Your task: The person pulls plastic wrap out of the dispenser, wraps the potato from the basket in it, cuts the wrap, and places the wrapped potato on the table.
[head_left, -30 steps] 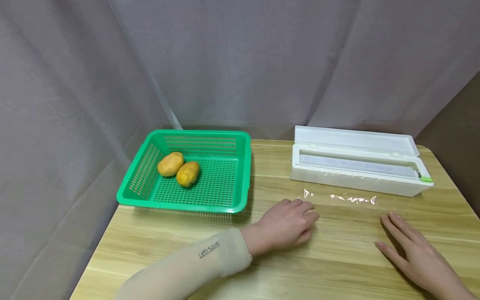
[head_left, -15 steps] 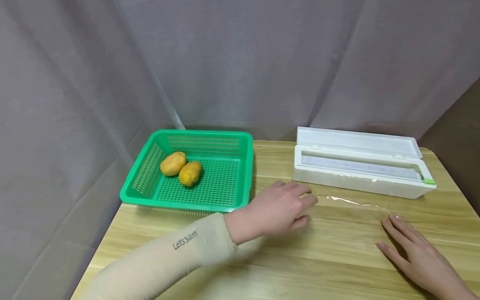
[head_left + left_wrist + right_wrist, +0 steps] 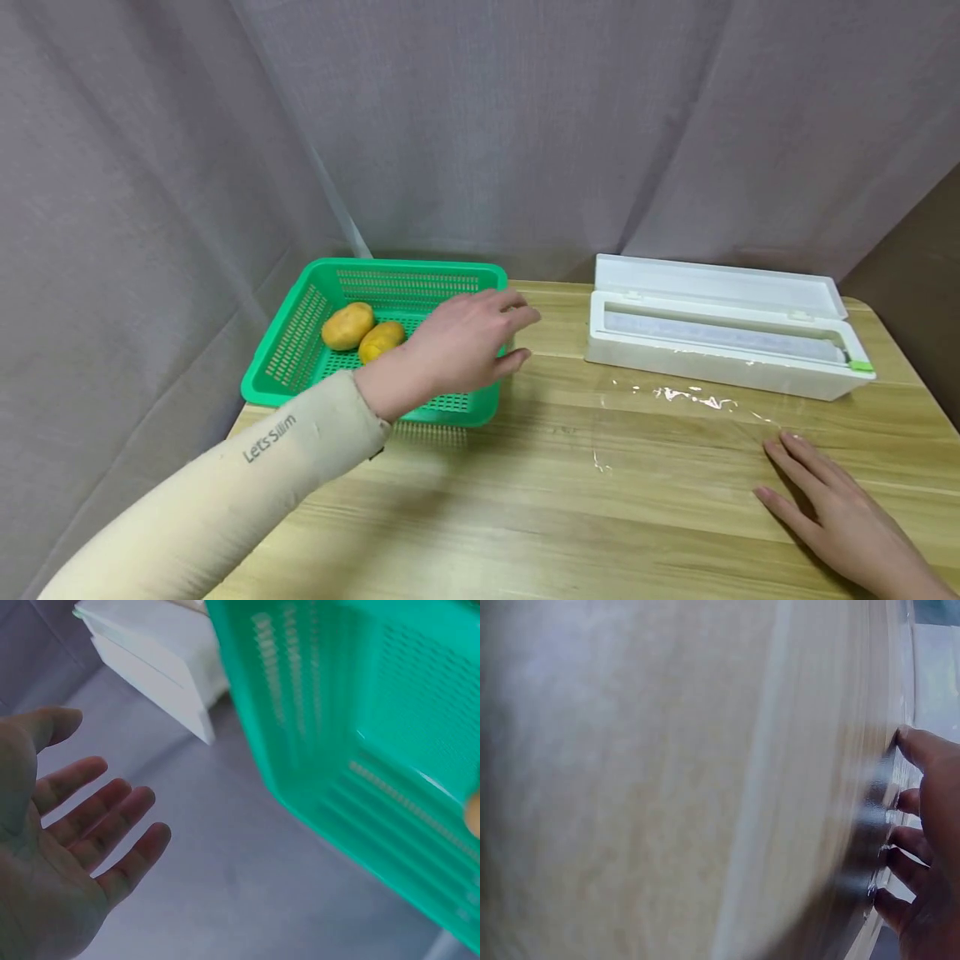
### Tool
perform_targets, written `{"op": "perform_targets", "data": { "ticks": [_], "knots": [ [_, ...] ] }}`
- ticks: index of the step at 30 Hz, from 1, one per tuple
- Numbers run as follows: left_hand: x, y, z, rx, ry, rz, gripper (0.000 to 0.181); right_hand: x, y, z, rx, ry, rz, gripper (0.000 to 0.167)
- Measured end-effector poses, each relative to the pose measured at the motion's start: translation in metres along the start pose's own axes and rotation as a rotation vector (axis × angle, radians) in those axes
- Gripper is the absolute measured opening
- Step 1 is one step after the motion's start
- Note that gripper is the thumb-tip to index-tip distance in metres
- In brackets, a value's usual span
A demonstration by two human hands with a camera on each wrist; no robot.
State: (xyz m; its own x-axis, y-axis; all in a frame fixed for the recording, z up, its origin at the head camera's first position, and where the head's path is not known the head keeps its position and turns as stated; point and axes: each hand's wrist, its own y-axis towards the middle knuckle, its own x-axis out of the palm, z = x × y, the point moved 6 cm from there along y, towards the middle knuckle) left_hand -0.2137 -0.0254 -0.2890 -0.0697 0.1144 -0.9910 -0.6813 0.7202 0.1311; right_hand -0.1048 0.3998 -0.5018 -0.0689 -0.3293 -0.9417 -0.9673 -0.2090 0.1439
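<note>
My left hand (image 3: 461, 342) is raised over the right part of a green plastic basket (image 3: 258, 383), fingers loosely bent and holding nothing; the left wrist view shows its bare palm. Two yellowish-brown potatoes lie in the basket: one potato (image 3: 348, 326) is in full sight, and the other potato (image 3: 381, 340) is partly behind my wrist. Clear cling film (image 3: 675, 442) spreads over the table in front of a white cling film dispenser (image 3: 720, 367). My right hand (image 3: 832, 508) rests on the film's right side, its fingers extended and fingertips down.
The dispenser's lid (image 3: 720, 283) stands raised at the back, with the film roll (image 3: 720, 332) visible inside. A green slider (image 3: 860, 366) sits at its right end. Grey curtain (image 3: 480, 125) hangs behind the wooden table (image 3: 480, 533).
My left hand has lifted off the film's left edge and moved left and up, over the basket. The right hand has stayed in place on the film.
</note>
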Motion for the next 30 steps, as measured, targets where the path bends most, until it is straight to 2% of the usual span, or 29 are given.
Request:
{"op": "perform_targets", "data": {
  "ticks": [5, 13, 23, 26, 30],
  "knots": [
    [-0.004, -0.013, -0.039, -0.082, 0.008, -0.009, 0.046, 0.002, -0.003, 0.001, 0.007, 0.000, -0.007, 0.076],
    [0.004, -0.035, -0.092, -0.174, 0.001, -0.104, 0.059, 0.003, -0.004, 0.001, 0.009, -0.006, -0.024, 0.078],
    [0.010, -0.059, -0.148, -0.241, -0.003, -0.133, 0.065, -0.006, -0.004, -0.005, 0.004, 0.001, 0.000, 0.075],
    [0.015, -0.065, -0.163, -0.277, -0.010, -0.164, 0.068, -0.005, -0.003, -0.007, 0.002, -0.004, -0.001, 0.074],
    [0.021, -0.073, -0.180, -0.329, -0.018, -0.235, 0.074, -0.005, -0.002, -0.007, 0.004, -0.011, -0.009, 0.075]
  ]
}}
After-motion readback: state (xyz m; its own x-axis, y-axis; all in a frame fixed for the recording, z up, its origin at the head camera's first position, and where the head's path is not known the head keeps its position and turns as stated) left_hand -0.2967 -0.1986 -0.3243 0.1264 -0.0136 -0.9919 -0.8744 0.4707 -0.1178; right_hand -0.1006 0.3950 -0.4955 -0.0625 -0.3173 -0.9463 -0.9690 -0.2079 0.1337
